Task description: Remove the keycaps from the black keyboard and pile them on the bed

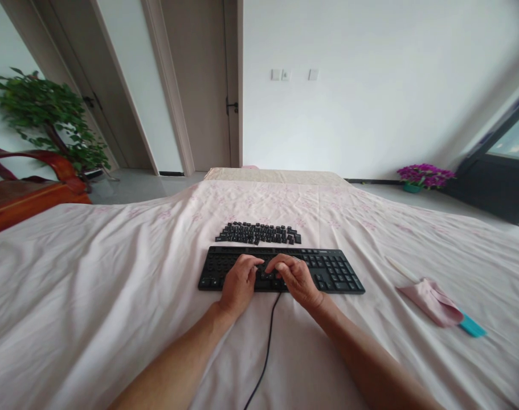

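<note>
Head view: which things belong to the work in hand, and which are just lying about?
In hand: keyboard, with left hand and right hand on its middle; loose keycaps just beyond it.
Lying about: pink cloth, teal handle poking from it, green plant, purple flowers.

Keycaps (pixel 259 233) behind kbd (pixel 336 271) on bed (pixel 114 285); cloth (pixel 430 300) to rt; plant (pixel 45 114) far left.

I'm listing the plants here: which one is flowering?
The small plant at far right, low against the white wall: it bears purple flowers. The taller plant at left shows only green leaves.
</note>
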Available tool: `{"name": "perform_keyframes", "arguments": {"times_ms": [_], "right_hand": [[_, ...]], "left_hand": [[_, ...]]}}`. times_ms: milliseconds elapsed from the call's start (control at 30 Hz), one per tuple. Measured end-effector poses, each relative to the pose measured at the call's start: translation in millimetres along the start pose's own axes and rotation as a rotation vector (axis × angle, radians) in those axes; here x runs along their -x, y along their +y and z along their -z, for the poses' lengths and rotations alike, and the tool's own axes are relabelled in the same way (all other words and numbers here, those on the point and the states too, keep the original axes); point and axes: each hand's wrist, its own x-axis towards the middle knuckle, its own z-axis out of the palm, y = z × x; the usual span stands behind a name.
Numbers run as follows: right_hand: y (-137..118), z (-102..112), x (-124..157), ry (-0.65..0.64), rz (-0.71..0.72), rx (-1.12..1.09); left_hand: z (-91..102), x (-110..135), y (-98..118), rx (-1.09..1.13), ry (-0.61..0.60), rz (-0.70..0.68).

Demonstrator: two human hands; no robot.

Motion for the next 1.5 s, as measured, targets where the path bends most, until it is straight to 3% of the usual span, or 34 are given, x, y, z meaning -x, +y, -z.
{"name": "perform_keyframes", "arguments": {"times_ms": [267,500,767,1133,1500], "right_hand": [[-10.1,-5.1,-17.2,-0.191,0.205,0.205],[-6.1,-14.9,-17.6,-0.294,0.264,0.318],[7.4,-14.9,-18.8,-0.128,0.103,0.069],[11.6,-23.6,-8.4,-0.039,0.084,0.061],[15.1,-27.6,-0.8,0.105,0.086,-0.077]], "left_hand": [[3.4,-0.1,8.0,-0.073,-0.09,0.063],[2.7,0.9,5.4,-0.066,-0.119,0.111],[5.0,-2.0,9.7,-0.158,-0.185,0.015],[4.1,-4.6,12.7,-0.201,-0.185,0.045],[0.5,-3.5,14.6,-0.119,-0.183,-0.037]]}}
